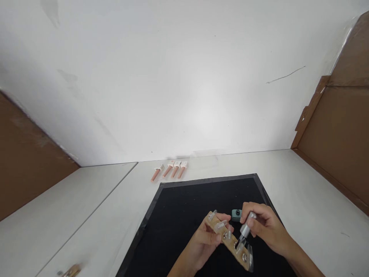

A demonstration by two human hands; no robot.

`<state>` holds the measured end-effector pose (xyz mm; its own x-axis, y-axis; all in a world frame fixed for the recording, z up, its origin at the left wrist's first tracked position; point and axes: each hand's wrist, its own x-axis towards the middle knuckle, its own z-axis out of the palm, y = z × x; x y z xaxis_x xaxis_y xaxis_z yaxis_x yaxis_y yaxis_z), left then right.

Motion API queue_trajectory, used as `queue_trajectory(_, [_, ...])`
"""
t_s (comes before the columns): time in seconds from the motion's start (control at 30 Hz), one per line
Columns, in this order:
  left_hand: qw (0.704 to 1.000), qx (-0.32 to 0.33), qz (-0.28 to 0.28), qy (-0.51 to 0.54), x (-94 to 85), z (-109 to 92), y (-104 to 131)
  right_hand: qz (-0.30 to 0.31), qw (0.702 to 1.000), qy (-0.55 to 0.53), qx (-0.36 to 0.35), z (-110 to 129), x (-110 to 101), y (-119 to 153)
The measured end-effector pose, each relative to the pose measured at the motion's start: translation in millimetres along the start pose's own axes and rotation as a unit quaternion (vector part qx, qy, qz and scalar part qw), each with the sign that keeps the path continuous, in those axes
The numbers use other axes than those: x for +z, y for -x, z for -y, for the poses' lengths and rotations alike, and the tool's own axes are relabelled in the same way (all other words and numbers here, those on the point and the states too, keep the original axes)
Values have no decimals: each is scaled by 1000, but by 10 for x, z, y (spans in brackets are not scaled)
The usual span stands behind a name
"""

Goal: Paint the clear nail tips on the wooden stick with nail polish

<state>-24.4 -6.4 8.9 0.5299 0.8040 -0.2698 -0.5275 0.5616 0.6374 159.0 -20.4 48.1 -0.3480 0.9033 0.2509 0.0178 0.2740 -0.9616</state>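
Observation:
My left hand is closed around a light wooden strip, which tilts down to the right. Several clear plastic pieces and shiny round metal parts sit along the strip. My right hand pinches a silver-handled tool, its narrow dark tip pointing down at the strip's lower half. Whether the tip touches the strip I cannot tell. Just behind my hands, a small teal block-shaped object with a round black part lies on a black mat.
Several pink sticks with white heads lie behind the mat on the white table. Brown cardboard panels flank both sides, with a white wall behind. A blurred wooden piece lies at the lower left edge.

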Motion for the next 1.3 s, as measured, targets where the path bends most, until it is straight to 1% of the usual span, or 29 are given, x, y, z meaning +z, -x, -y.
queue_trajectory(0.07, [1000, 0, -1, 3, -2, 5, -2, 10, 1000, 4, 3, -1, 2, 3])
queue_trajectory(0.17, [1000, 2, 0, 2, -15, 13, 0, -17, 999, 32, 8, -6, -4, 4])
queue_trajectory(0.23, [1000, 2, 0, 1, -25, 17, 1, -29, 999, 32, 7, -10, -8, 4])
queue_trajectory(0.4, [1000, 2, 0, 11, -29, 21, -4, 18, 1000, 2, -2, 16, -3, 6])
queue_trajectory(0.57, [1000, -2, 4, 6, -19, 16, 7, -18, 1000, 25, 3, 38, 1, -2])
queue_trajectory(0.6, [1000, -2, 4, 5, -17, 13, 9, -16, 1000, 16, 0, 35, 1, -6])
queue_trajectory(0.7, [1000, -3, 5, 6, -19, 7, 8, 16, 1000, -10, -8, 30, 2, -15])
queue_trajectory(0.77, [1000, -4, 6, 8, -27, 8, 3, 25, 1000, -5, -7, 32, 4, -18])
queue_trajectory(0.93, [1000, 3, 18, 15, -58, 21, -6, 0, 1000, 17, 0, 39, 4, -10])
queue_trajectory(1.07, [999, 3, 30, 17, -71, 24, -11, 21, 1000, 17, -11, 43, 7, -4])
queue_trajectory(1.2, [999, 5, 24, 21, -76, 24, -7, -1, 999, 46, -6, 50, 7, -10])
queue_trajectory(1.3, [1000, 6, 22, 21, -74, 21, 1, -7, 999, 33, -9, 45, 2, -13])
